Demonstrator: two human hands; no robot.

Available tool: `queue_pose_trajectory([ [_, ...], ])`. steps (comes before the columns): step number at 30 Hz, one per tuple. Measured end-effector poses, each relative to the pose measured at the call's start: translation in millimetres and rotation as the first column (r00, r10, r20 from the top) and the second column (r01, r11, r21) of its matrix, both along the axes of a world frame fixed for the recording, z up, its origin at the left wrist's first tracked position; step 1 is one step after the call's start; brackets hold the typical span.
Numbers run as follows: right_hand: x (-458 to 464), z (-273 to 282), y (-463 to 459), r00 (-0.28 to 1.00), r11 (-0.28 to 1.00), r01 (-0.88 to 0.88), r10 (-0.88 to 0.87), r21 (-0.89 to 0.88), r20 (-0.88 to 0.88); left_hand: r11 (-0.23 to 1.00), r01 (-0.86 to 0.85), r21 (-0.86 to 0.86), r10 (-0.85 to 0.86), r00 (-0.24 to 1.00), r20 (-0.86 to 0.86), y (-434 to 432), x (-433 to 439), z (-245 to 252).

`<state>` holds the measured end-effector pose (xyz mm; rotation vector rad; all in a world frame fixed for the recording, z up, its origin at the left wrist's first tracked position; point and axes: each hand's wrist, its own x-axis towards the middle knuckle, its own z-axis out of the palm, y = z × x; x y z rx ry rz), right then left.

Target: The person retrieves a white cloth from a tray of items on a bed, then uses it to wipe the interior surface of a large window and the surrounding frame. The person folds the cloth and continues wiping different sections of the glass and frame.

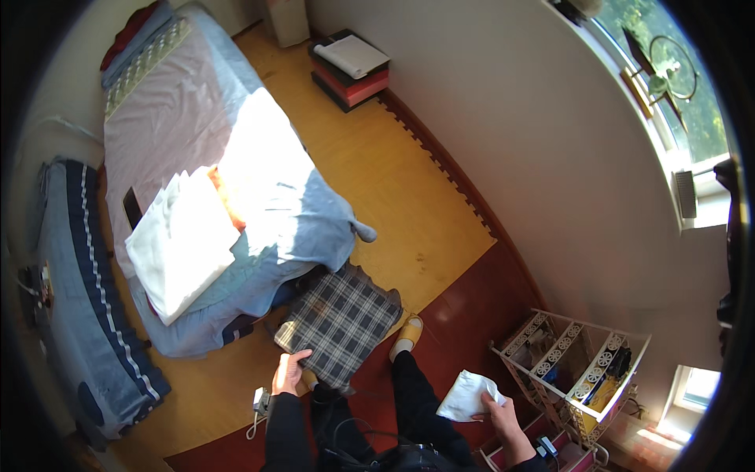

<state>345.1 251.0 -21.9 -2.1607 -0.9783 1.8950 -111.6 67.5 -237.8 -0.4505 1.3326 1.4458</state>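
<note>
My right hand (501,413) is shut on a folded white cloth (469,396), held over the dark red floor beside my leg. At the near left corner of a stool or chair seat with a black-and-white plaid cover (342,324), my left hand (289,371) has its thumb stretched out; whether it grips the cover cannot be told. A stack of white fabric (183,242) lies on the near end of the bed, in bright sunlight, with something orange (227,197) beside it.
The bed (177,118) stands ahead on the left, a blue-covered piece of furniture (88,307) beyond it. A white shelf rack (566,366) holding small items is at right. Stacked red and black boxes (351,76) stand by the wall. A white power adapter (261,401) hangs near my left arm.
</note>
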Motion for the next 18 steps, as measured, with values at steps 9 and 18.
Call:
queue_pose_trajectory([
  [9, 52, 14, 30, 0.93, 0.937, 0.35, -0.348, -0.003, -0.117, 0.802, 0.511, -0.309, -0.579, 0.792, -0.193, 313, 114, 21],
  [18, 49, -7, 39, 0.79, 0.786, 0.612, -0.611, 0.086, -0.046, 0.491, 0.871, -0.003, -0.848, 0.477, -0.229, 448, 159, 61],
])
